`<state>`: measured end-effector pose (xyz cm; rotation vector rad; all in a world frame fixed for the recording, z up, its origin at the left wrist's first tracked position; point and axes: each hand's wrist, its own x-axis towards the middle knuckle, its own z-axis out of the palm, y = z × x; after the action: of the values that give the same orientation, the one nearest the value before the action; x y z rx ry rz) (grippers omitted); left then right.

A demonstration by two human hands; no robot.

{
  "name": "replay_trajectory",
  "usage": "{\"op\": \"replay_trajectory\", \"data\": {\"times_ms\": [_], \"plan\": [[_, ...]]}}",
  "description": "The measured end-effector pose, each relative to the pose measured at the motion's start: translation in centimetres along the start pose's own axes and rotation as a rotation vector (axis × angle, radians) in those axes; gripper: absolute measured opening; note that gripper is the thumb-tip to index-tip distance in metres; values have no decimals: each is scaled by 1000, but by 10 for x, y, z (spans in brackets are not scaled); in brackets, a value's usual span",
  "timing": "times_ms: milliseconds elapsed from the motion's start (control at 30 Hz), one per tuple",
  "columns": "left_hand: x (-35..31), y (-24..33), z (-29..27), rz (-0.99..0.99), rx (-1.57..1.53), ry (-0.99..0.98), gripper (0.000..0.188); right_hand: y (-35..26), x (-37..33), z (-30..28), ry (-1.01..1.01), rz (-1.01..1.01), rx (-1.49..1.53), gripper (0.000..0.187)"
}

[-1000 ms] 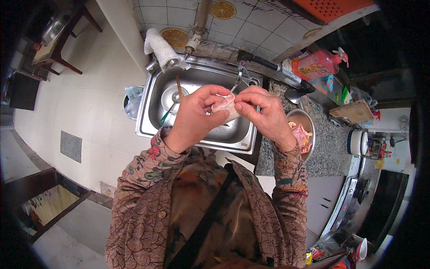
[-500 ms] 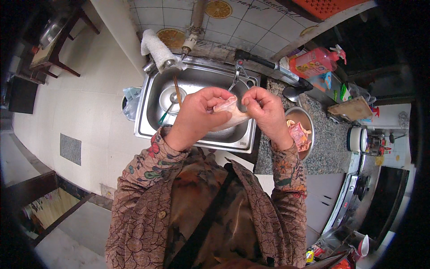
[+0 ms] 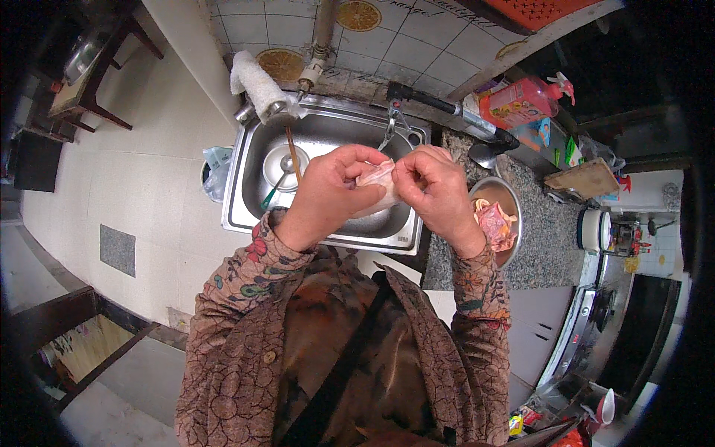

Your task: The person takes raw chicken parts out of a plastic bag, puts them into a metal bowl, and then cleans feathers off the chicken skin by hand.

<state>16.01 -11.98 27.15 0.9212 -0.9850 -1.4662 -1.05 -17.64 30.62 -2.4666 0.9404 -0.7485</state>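
Over the metal sink (image 3: 257,212), my left hand (image 3: 331,190) grips a pale pinkish piece of raw poultry (image 3: 380,183) between thumb and fingers. My right hand (image 3: 438,192) is closed at the piece's right end, its thumb and fingertips pinched on it. Parts of the piece are hidden behind my fingers. To the right of the sink, a metal bowl (image 3: 520,231) holds more raw meat (image 3: 494,223), pink with yellowish bits.
In the sink's left part sit a white plate (image 3: 272,165), a green-handled spoon (image 3: 272,195) and brown chopsticks (image 3: 293,149). A faucet (image 3: 392,123) rises at the back. A ladle (image 3: 484,155) and pink pump bottle (image 3: 525,103) are at the right; a white towel roll (image 3: 257,86) hangs at left.
My right hand has come left, closer to my left hand, and the stretched flap between them has shortened. My left hand keeps its hold almost in place.
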Motion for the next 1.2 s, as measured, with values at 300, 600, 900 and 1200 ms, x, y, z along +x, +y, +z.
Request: {"op": "replay_trajectory", "data": {"times_ms": [300,600,900,1200], "plan": [[-1,5,-1,-80,-78,8,33,3,-4,-6,-51,434,490,13],[-1,6,1,-93,-84,-31,36,-3,-2,-16,-184,239,295,13],[4,-3,-7,-153,-346,-7,35,13,-11,-5,41,499,681,11],[11,-13,-17,-248,-585,-53,31,20,-22,0,-12,477,832,15]]}}
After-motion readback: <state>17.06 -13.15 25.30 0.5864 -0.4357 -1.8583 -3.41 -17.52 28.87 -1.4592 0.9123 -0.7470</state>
